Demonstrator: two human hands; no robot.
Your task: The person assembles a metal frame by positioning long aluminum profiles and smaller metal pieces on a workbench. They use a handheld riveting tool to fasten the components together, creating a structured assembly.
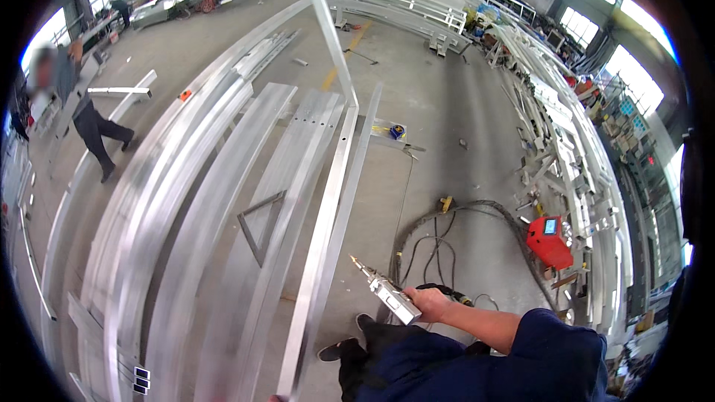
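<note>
My right hand is wrapped around a silver handheld welding gun with a copper-coloured tip. Its nozzle points up and left, apart from the long square aluminium tube beside it. At the far end of that tube, a second tube meets it at an angle. Of my left hand, only a sliver shows at the lower edge, by the near end of the tube; its fingers are hidden. A triangular metal frame lies on the wide aluminium profiles to the left.
A blue tape measure rests past the tubes. Black cables coil over the floor near a red box with a screen. Metal stock is piled along the right. At left, another person stands among long bars.
</note>
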